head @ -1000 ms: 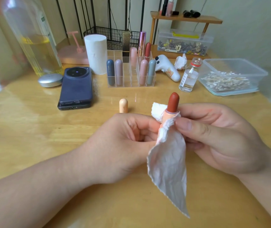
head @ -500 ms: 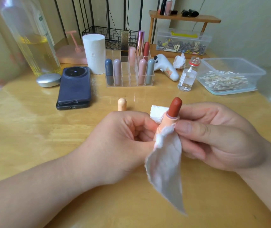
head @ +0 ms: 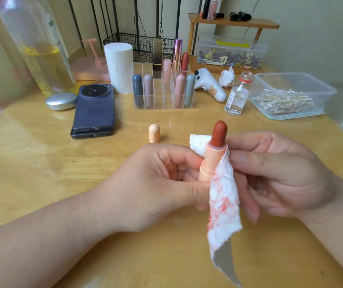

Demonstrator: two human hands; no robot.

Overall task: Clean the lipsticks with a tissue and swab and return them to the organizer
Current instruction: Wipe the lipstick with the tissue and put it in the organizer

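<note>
Head view: near the middle of the table [head: 41, 163], the left hand [head: 156, 183] curls round the base of an upright, uncapped lipstick [head: 213, 151]. The right hand [head: 280, 177] pinches a tissue [head: 224, 204] (smeared red) against its collar. Its cap [head: 154, 133] stands just beyond, and the organizer [head: 158, 96] farther back.
</note>
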